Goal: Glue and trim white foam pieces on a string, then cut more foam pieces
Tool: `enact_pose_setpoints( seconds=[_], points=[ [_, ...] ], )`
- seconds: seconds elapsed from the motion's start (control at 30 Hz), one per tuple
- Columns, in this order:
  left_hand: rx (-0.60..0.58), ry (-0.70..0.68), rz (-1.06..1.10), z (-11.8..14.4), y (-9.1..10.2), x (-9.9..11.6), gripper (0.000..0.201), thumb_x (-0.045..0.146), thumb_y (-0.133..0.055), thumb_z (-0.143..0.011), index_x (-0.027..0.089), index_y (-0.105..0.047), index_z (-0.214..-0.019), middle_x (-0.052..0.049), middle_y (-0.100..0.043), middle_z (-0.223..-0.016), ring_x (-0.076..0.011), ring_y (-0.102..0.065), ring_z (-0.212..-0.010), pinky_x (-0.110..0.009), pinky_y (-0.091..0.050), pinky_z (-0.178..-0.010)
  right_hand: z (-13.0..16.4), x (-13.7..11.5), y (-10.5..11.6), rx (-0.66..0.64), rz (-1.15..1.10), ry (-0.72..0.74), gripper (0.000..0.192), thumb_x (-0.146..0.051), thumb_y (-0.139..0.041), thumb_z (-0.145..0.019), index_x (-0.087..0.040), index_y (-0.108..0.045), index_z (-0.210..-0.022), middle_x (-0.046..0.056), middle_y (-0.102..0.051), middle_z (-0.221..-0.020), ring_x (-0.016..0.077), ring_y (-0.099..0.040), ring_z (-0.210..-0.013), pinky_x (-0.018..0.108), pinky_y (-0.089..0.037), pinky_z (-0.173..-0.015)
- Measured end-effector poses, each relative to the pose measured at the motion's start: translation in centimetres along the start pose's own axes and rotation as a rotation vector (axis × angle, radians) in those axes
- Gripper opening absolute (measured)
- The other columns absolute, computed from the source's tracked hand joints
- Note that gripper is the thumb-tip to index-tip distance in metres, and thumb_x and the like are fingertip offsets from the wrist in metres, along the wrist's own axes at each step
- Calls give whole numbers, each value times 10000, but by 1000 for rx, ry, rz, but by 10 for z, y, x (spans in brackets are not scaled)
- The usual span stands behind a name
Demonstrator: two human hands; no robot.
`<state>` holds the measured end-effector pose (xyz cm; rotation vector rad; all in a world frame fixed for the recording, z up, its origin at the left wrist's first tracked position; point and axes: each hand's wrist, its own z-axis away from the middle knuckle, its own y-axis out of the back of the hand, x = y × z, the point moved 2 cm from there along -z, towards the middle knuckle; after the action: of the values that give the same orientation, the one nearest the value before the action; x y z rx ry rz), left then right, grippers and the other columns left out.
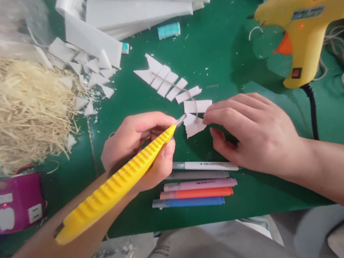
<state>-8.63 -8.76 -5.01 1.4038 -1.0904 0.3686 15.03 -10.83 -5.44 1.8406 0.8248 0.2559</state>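
Observation:
A yellow utility knife [119, 183] with a ribbed handle is gripped in my left hand [143, 149]. Its blade tip meets the left edge of a white, roughly triangular foam piece [193, 125]. My right hand [249, 132] lies at that piece's right side, fingers bent and fingertips close together near its edge. Whether they pinch anything, I cannot tell. Above it, several white foam strips [178, 89] sit in a row along a thin grey cord, ending in a forked tail. Below my hands lie several markers, among them a white one [209, 165] and a blue one [193, 202].
A yellow glue gun [306, 24] stands at the right, its black cable [314, 115] running down. Pale shredded straw [19, 114], foam scraps [91, 70] and a purple box [19, 202] are at the left. White foam sheets [141, 7] lie at the back.

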Motion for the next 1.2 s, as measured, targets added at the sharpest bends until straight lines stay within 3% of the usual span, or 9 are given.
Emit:
enact_pose_setpoints(
  seconds=[0.17, 0.37, 0.47, 0.57, 0.63, 0.73, 0.87, 1.0, 1.2],
  points=[
    [64, -61, -54, 0, -2, 3, 201, 370, -635, -955, 265, -713, -1108, 13, -804, -992, -101, -694, -601, -233, -606, -550, -3, -6, 3, -32, 22, 128, 130, -237, -598, -1006, -181, -714, -994, 64, -768, -974, 177, -615, -816, 316, -425, -679],
    [132, -62, 24, -3, -5, 3, 186, 323, -607, -959, 236, -703, -1092, 32, -788, -903, -94, -638, -536, -229, -509, -429, -4, -13, -1, -117, 10, 183, 254, -279, -545, -1048, -172, -735, -1180, 57, -735, -923, 195, -549, -791, 316, -400, -647],
    [158, -141, -1, -5, -4, 8, 145, 296, -635, -947, 222, -699, -1053, 49, -782, -859, -77, -624, -528, -214, -521, -464, -5, -11, 1, -99, -19, 199, 217, -265, -565, -1034, -166, -759, -1039, 66, -749, -929, 195, -574, -791, 327, -421, -649],
    [101, -119, -40, -6, -3, 11, 138, 307, -630, -952, 243, -677, -1065, 42, -788, -889, -101, -677, -602, -229, -590, -558, -4, -5, 8, -68, -41, 229, 274, -290, -591, -1026, -185, -712, -804, 67, -766, -948, 179, -625, -824, 322, -451, -696],
    [50, -96, -11, -6, -4, 12, 140, 302, -613, -951, 264, -670, -1073, 37, -787, -887, -112, -693, -616, -238, -610, -577, -3, -1, 11, -35, -14, 196, 290, -332, -634, -1009, -200, -676, -755, 53, -766, -939, 171, -637, -816, 316, -456, -695],
    [46, -169, 37, -7, -5, 13, 184, 259, -609, -919, 291, -684, -1084, 31, -803, -969, -125, -714, -631, -258, -640, -613, -1, 4, 11, -9, 75, 85, 197, -363, -686, -973, -197, -707, -870, 61, -764, -934, 181, -630, -783, 326, -446, -649],
    [-58, -272, 14, -9, -10, 16, 312, 191, -575, -910, 324, -702, -1163, 38, -809, -994, -142, -714, -637, -292, -664, -660, 1, 4, 8, -39, 107, 32, 204, -338, -700, -954, -146, -738, -1009, 96, -774, -958, 210, -642, -792, 355, -457, -644],
    [-122, -231, 33, -14, -13, 19, 246, 219, -592, -928, 267, -738, -1121, 17, -804, -894, -134, -707, -611, -258, -655, -640, 2, 4, 7, -52, 57, 41, 188, -293, -701, -952, -144, -757, -1053, 84, -778, -965, 208, -654, -813, 356, -456, -657],
    [-164, -208, 23, -18, -17, 21, 204, 220, -628, -939, 196, -742, -1107, 7, -820, -989, -93, -755, -694, -157, -636, -738, 2, 8, 4, -58, -51, 11, 178, -248, -680, -965, -156, -771, -1087, 81, -782, -1003, 208, -656, -846, 350, -473, -678]
  ],
)
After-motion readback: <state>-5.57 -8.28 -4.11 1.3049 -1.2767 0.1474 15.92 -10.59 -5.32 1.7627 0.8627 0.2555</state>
